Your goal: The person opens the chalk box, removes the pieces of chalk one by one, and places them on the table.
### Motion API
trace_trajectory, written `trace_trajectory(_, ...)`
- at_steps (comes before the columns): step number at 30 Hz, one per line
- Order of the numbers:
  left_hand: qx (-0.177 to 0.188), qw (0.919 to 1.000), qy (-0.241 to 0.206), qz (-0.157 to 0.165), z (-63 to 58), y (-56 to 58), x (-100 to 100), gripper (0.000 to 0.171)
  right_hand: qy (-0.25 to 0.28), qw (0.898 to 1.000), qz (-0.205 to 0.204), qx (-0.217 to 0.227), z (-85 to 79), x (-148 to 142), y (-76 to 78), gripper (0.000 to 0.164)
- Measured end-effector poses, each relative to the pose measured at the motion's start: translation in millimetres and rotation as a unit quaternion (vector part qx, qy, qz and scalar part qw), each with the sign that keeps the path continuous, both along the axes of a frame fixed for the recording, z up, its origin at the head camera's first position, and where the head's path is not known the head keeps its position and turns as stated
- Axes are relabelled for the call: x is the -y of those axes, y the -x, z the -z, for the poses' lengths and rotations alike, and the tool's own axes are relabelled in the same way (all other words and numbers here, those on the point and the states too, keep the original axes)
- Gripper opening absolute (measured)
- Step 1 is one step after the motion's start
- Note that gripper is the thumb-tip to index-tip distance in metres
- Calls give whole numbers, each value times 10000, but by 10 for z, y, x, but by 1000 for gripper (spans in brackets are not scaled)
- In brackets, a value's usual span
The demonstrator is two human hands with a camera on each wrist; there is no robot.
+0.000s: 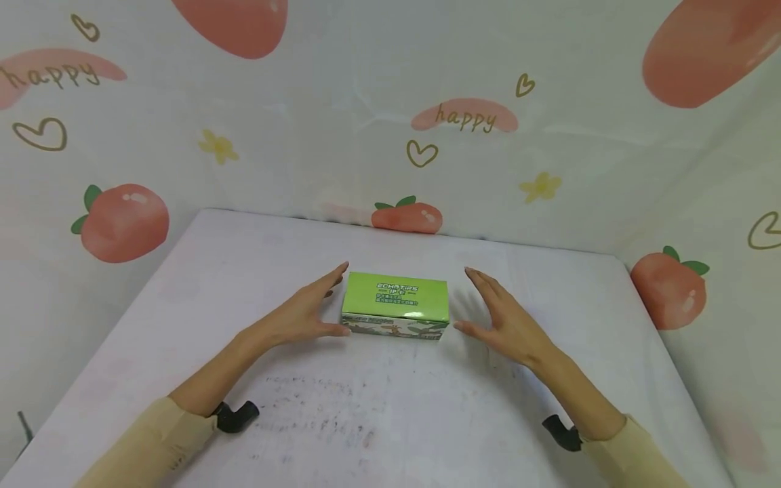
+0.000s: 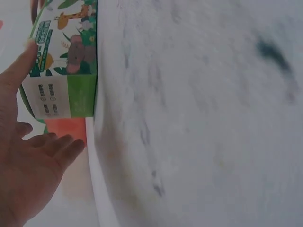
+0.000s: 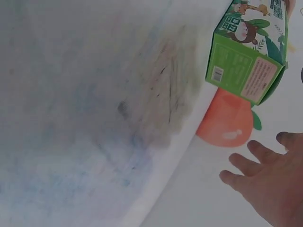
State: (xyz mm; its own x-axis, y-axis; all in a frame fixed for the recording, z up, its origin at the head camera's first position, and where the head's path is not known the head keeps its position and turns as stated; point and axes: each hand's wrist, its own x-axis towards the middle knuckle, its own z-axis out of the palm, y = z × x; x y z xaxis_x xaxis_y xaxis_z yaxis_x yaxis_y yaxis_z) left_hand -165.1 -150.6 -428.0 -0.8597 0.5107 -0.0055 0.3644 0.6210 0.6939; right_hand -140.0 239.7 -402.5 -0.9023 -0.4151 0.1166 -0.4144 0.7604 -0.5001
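Observation:
A green cardboard box (image 1: 396, 298) with printed lettering on its lid sits on the white table. Cartoon animals cover its front side, and the left wrist view shows a giraffe and other creatures on the box (image 2: 71, 42). To its left is my left hand (image 1: 299, 315), fingers spread, thumb near the front corner. My right hand (image 1: 503, 322) stands off the opposite end, its fingers apart and a gap between it and the box. In the right wrist view the box (image 3: 246, 52) shows a green end with a barcode, above the outstretched right hand (image 3: 270, 175).
The white table (image 1: 390, 420) has dark smudges in front of the box. A curtain (image 1: 342, 88) with peaches, hearts and "happy" lettering hangs behind and at both sides. Black curved pieces (image 1: 236, 417) sit at both sleeve cuffs.

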Motion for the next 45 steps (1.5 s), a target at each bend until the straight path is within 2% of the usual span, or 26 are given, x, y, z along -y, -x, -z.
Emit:
trace_trajectory(4,56,9995,-289,60,-16,20,-55,120,127,9997,-132,140,-24,74,25,90)
trace_trajectory(8,58,9991,-394,129,-25,39,-92,120,219,9991,-268,263,-39,151,59,88)
trace_trajectory(18,317,9968,-726,139,24,97,-133,114,395,9972,-447,458,-9,290,120,84)
trace_trajectory(25,387,9966,-724,62,53,140,-136,112,379,9975,-469,381,-7,355,166,81)
trace_trajectory(35,603,9892,-1318,202,77,172,-140,110,381,9977,-398,397,23,418,217,75)
trace_trajectory(45,882,9851,-1463,186,84,149,-172,105,141,9986,-477,179,49,454,247,82)
